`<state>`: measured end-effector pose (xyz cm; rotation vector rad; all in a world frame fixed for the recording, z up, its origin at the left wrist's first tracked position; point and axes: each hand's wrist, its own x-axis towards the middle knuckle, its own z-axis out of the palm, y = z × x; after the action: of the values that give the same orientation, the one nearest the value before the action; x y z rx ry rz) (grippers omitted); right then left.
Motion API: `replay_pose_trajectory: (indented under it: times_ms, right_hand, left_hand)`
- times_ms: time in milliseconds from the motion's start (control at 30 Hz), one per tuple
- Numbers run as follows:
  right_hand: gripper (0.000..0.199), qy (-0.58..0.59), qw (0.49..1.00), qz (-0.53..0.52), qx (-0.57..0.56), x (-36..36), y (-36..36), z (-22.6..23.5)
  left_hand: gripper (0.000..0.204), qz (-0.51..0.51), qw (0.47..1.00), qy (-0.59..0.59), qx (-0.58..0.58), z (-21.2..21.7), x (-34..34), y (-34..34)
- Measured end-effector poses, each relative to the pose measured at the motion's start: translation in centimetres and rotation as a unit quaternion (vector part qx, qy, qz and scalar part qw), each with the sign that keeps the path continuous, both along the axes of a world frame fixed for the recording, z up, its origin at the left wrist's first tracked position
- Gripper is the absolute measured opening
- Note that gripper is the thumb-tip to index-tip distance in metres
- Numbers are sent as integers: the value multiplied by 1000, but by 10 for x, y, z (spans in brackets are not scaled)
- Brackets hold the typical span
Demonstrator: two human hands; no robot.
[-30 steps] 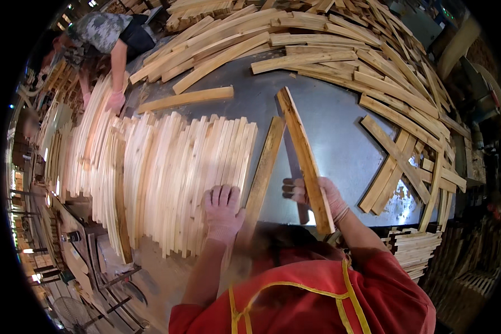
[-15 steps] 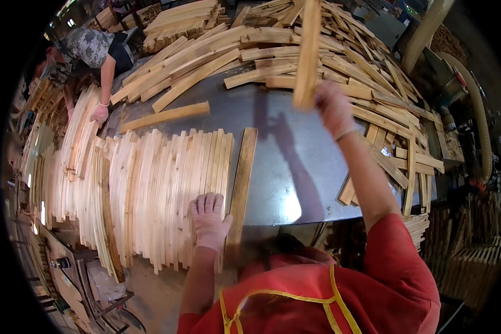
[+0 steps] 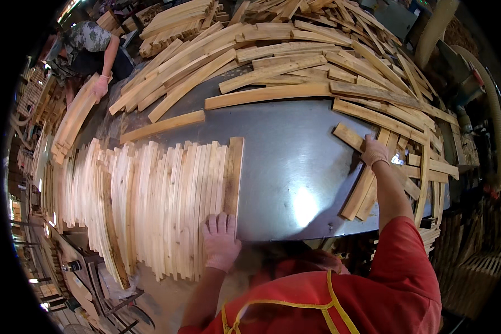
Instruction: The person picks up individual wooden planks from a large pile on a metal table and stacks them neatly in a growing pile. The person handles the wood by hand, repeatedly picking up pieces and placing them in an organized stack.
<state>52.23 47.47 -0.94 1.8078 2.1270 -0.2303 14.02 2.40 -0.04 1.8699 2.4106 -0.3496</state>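
My left hand (image 3: 220, 242), in a pale pink glove, lies with fingers stretched over the near right end of a long row of pale wooden strips (image 3: 167, 206). Beside its fingertips, a broader, browner board (image 3: 234, 175) closes the row's right side. My right hand (image 3: 375, 151), gloved too, is closed over a short wooden board (image 3: 348, 136) that lies slantwise on other pieces at the table's right. Its fingertips are partly hidden by the hand. Two boards (image 3: 367, 186) lie below that hand, pointing toward the table's near edge.
The grey metal table (image 3: 278, 145) carries a big heap of loose boards (image 3: 295, 61) along its far and right sides. A lone board (image 3: 161, 127) lies behind the row. At the far left, a co-worker's gloved hand (image 3: 100, 88) holds a bundle of strips (image 3: 75, 119). A hose (image 3: 492, 111) hangs at right.
My right hand has come down rightward from a raised, blurred board onto the short board. A long board now lies across the table's far middle. The co-worker's bundle has moved away from the row.
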Motion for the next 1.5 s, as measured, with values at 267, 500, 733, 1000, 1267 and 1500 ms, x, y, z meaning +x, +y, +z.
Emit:
replay_pose_trajectory:
  times_ms: [267,500,733,1000,1267,1500]
  right_hand:
    - [91,191,966,113,-133,-134,-92,61]
    - [58,583,750,-155,-271,-210,-128,-27]
    - [49,417,833,54,-360,-302,-213,-41]
    - [53,499,822,232,-144,-278,-63,-54]
    - [103,43,952,261,153,-269,131,49]
    - [101,22,969,218,113,-264,143,35]
  left_hand:
    - [70,65,989,-10,131,-17,-15,-33]
    - [73,-67,995,-48,53,-16,1,-40]
    - [77,66,973,-164,151,3,-10,-34]
    - [74,41,975,-135,172,-7,-31,27]
    - [68,29,969,-114,215,-10,-35,32]
    - [67,55,973,-121,188,-13,-36,26]
